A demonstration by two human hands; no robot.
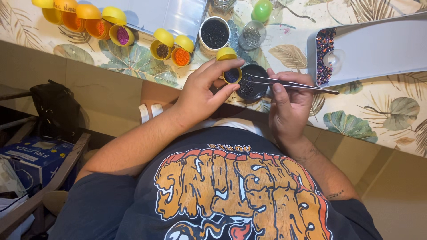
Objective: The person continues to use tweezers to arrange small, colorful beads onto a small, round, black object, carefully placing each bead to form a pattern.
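left hand (202, 91) pinches the small yellow bead capsule (231, 74) at the table edge (133, 73), light and tippy, while right hand (289, 104) clamps thin stiff tweezers (284, 82) midway, tips over the slippery beads.

Leaf-patterned table (364, 111) with bead capsules (122, 34), white tray (378, 49).

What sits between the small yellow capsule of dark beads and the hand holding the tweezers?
In the head view, a black dish of dark beads lies between the yellow capsule and the right hand. The tweezers' tips reach over it.
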